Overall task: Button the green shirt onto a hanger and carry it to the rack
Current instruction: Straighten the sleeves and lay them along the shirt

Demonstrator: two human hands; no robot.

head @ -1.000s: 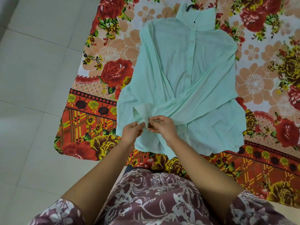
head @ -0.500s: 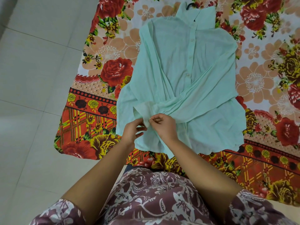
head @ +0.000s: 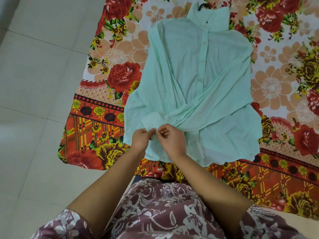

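garment (head: 164, 213): maroon, white floral print | sleeves (head: 62, 226): short, same print | forearms bare

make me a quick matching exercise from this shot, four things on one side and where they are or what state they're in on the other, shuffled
Things
1. green shirt
2. hanger hook
3. sleeve cuff
4. left hand and right hand

Place or state
A. dark, pokes out above the collar
B. pinched together at a cuff's edge
C. lies flat, front up, on the floral sheet
D. pale band just above the fingertips

Pairs: 1-C, 2-A, 3-D, 4-B
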